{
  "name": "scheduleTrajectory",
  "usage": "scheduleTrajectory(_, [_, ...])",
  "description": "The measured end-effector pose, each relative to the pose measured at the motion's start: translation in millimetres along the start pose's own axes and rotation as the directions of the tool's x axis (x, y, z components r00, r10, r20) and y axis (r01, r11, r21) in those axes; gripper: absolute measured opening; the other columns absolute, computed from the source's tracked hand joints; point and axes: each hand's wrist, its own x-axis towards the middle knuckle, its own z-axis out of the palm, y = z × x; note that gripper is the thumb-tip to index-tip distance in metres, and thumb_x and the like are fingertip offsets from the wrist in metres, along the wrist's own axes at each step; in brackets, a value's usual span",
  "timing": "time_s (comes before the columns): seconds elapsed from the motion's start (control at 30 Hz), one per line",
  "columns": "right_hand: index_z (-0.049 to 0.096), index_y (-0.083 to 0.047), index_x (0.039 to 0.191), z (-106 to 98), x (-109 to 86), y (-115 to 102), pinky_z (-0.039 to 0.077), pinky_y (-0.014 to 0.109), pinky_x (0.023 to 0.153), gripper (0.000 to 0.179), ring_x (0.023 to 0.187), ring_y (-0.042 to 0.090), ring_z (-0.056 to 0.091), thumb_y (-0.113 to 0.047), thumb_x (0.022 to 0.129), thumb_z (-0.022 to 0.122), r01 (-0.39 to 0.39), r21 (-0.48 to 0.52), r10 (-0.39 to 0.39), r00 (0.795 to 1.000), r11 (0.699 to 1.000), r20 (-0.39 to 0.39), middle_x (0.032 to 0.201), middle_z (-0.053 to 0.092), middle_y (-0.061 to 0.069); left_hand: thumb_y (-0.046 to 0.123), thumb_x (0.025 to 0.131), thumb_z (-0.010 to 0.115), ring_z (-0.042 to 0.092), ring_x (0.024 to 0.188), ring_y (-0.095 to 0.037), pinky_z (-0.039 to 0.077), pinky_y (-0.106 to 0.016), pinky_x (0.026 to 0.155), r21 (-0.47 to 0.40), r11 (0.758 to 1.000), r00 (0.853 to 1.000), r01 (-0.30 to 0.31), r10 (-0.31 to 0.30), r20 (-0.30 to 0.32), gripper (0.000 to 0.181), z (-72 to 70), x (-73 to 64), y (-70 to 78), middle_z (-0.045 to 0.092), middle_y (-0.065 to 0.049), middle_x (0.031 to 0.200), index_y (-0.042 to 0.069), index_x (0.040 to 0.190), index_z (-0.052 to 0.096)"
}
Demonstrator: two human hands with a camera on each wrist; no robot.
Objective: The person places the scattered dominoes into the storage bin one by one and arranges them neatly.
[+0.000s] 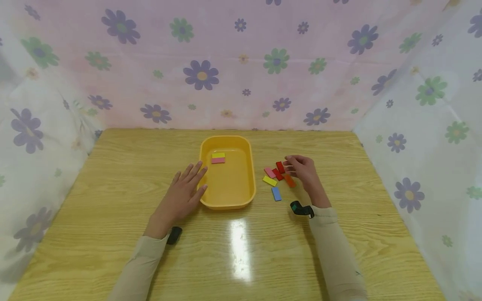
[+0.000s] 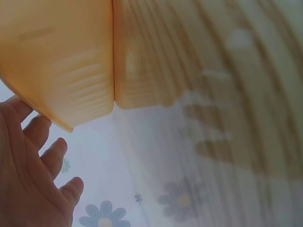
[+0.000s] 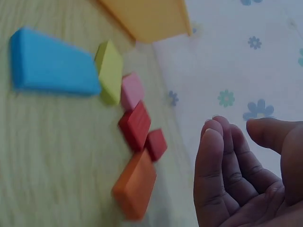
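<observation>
My left hand (image 1: 183, 193) lies along the left rim of a yellow plastic tray (image 1: 228, 207), fingers extended; in the left wrist view its fingertips (image 2: 39, 127) are right at the rim. Inside the tray a yellow block (image 1: 218, 155) and a pink block (image 1: 218, 160) lie side by side. My right hand (image 1: 306, 175) hovers at the right of a loose group of blocks, thumb and fingers apart with nothing between them. The group has a blue block (image 3: 54, 64), a yellow block (image 3: 110, 73), a pink block (image 3: 132, 92), two red blocks (image 3: 136, 125) and an orange block (image 3: 135, 187).
A wood-grain table (image 1: 241, 259) carries everything, with a bright light reflection near its front. Flower-patterned cloth (image 1: 233, 62) hangs behind the table and along both sides. Each wrist wears a small black camera (image 1: 301, 209).
</observation>
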Motion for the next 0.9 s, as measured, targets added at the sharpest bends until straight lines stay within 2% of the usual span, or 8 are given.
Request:
scheduleTrajectory(0.07, [0.057, 0.009, 0.136, -6, -2.8, 5, 0.059, 0.022, 0.077, 0.05, 0.086, 0.011, 0.07, -0.03, 0.106, 0.056, -0.001, -0.018, 0.0, 1.0, 1.0, -0.008, 0.115, 0.069, 0.019, 0.038, 0.109, 0.044, 0.016, 0.156, -0.036, 0.011, -0.066, 0.121, 0.0, 1.0, 1.0, 0.0, 0.0, 0.002, 0.059, 0.0, -0.2, -0.4, 0.019, -0.008, 0.17, 0.013, 0.161, 0.031])
scheduleTrajectory(0.3, [0.058, 0.009, 0.136, -20, -15.5, 15, 0.059, 0.024, 0.081, 0.05, 0.09, 0.012, 0.07, -0.031, 0.105, 0.058, 0.007, -0.12, -0.008, 1.0, 0.993, -0.01, 0.126, 0.064, 0.03, 0.04, 0.109, 0.043, 0.015, 0.157, -0.035, 0.01, -0.065, 0.122, 0.0, 1.0, 1.0, 0.001, -0.001, 0.004, 0.06, 2.2, -0.4, -3.1, 0.017, -0.006, 0.171, 0.015, 0.162, 0.03])
scheduleTrajectory(0.4, [0.06, 0.009, 0.133, -23, -18.4, 19, 0.059, 0.023, 0.078, 0.045, 0.086, 0.01, 0.069, -0.024, 0.103, 0.062, 0.017, -0.175, -0.016, 1.0, 0.984, 0.003, 0.119, 0.066, 0.028, 0.039, 0.109, 0.043, 0.015, 0.157, -0.035, 0.011, -0.066, 0.122, -0.005, 1.0, 1.0, -0.002, 0.002, 0.003, 0.059, 2.1, -0.1, -3.0, 0.018, -0.006, 0.171, 0.015, 0.162, 0.03])
scheduleTrajectory(0.5, [0.063, 0.011, 0.129, -22, -20.1, 21, 0.058, 0.02, 0.072, 0.039, 0.086, 0.011, 0.068, -0.015, 0.1, 0.066, 0.046, -0.257, -0.045, 0.999, 0.965, 0.013, 0.116, 0.068, 0.026, 0.038, 0.109, 0.043, 0.016, 0.156, -0.036, 0.011, -0.066, 0.121, -0.008, 1.0, 1.0, -0.008, 0.008, -0.004, 0.059, 1.3, 0.1, -2.2, 0.019, -0.008, 0.17, 0.014, 0.161, 0.031])
scheduleTrajectory(0.67, [0.065, 0.009, 0.125, -16, -23.0, 23, 0.052, 0.019, 0.071, 0.04, 0.099, 0.027, 0.067, -0.013, 0.093, 0.073, 0.051, -0.41, -0.056, 0.998, 0.911, -0.001, 0.119, 0.068, 0.027, 0.037, 0.109, 0.044, 0.017, 0.156, -0.037, 0.012, -0.067, 0.121, -0.014, 1.0, 1.0, -0.017, 0.016, -0.016, 0.058, 0.7, -0.1, -2.5, 0.02, -0.009, 0.17, 0.012, 0.161, 0.033])
scheduleTrajectory(0.77, [0.065, 0.007, 0.124, -13, -25.2, 22, 0.052, 0.024, 0.076, 0.041, 0.102, 0.032, 0.065, -0.014, 0.091, 0.076, 0.017, -0.469, -0.028, 0.999, 0.883, -0.018, 0.119, 0.068, 0.025, 0.038, 0.109, 0.044, 0.017, 0.156, -0.037, 0.011, -0.066, 0.121, -0.013, 1.0, 1.0, -0.016, 0.016, -0.011, 0.059, 0.6, 0.0, -2.9, 0.02, -0.008, 0.17, 0.013, 0.161, 0.032])
scheduleTrajectory(0.9, [0.065, 0.008, 0.124, -8, -28.2, 20, 0.053, 0.036, 0.085, 0.043, 0.103, 0.034, 0.062, -0.014, 0.089, 0.078, -0.005, -0.512, -0.013, 0.999, 0.859, -0.031, 0.119, 0.067, 0.026, 0.037, 0.109, 0.044, 0.017, 0.156, -0.038, 0.012, -0.067, 0.121, -0.022, 1.0, 1.0, -0.022, 0.021, -0.015, 0.058, 0.1, -0.2, -2.0, 0.02, -0.009, 0.17, 0.012, 0.161, 0.032])
